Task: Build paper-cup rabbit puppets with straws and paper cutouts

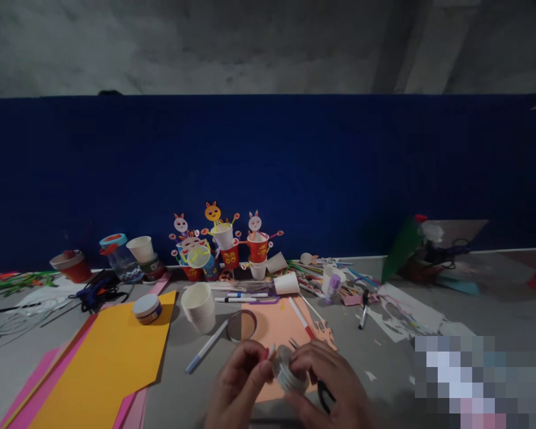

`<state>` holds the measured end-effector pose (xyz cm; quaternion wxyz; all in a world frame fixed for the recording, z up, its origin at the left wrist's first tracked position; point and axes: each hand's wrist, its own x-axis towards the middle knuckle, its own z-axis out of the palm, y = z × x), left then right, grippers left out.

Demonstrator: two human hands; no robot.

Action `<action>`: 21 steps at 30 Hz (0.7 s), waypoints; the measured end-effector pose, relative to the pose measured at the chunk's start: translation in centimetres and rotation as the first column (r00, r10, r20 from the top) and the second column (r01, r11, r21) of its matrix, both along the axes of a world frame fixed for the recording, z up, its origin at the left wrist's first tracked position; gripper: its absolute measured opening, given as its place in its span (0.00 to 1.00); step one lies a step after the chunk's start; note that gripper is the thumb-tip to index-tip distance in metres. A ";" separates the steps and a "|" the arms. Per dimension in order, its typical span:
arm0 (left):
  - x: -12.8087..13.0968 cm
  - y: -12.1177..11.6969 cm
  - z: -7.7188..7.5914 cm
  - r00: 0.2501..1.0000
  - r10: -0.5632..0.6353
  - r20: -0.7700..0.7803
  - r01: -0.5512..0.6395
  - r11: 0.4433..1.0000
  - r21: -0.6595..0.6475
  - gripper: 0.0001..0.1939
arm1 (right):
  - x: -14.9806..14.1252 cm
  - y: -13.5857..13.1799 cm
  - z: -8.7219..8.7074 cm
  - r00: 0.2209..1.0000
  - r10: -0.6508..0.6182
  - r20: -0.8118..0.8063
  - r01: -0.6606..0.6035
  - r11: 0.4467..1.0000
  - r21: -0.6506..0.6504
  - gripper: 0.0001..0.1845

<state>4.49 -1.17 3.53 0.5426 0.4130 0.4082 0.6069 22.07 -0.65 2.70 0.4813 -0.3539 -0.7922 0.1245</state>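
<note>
Low in the middle, my right hand (326, 381) is closed around a whitish roll of tape (288, 372). Close beside it, my left hand (243, 381) pinches a small red-and-white piece (270, 353), too small to make out well. Both hands are above a peach paper sheet (268, 319). Partly hidden by my right hand are scissors with a black handle (325, 396). A dark ring-shaped roll (252, 325) and a marker (208, 347) lie just beyond my left hand.
Stacked paper cups (199, 307) stand left of the peach sheet. Further left, a jar (146, 308) rests on yellow paper (129, 351). Rabbit-faced cup figures (230, 253) line the blue partition (268, 155). Paper scraps (388, 316) and a black marker (364, 310) are at right.
</note>
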 end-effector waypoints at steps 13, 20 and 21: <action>-1.6 0.4 0.1 0.982 -0.133 -0.136 0.121 0.989 -0.088 0.16 | 0.4 0.2 -0.6 1.000 0.010 0.027 -0.011 0.999 0.033 0.12; -1.9 1.5 -1.5 0.979 -0.175 -0.106 0.173 0.985 -0.024 0.14 | 0.7 0.0 -0.7 0.999 0.032 0.013 -0.031 0.999 -0.043 0.08; -1.9 1.5 -1.4 0.978 -0.186 -0.093 0.184 0.983 -0.027 0.14 | 0.8 -0.1 -0.8 0.999 0.032 0.016 -0.031 0.997 -0.070 0.07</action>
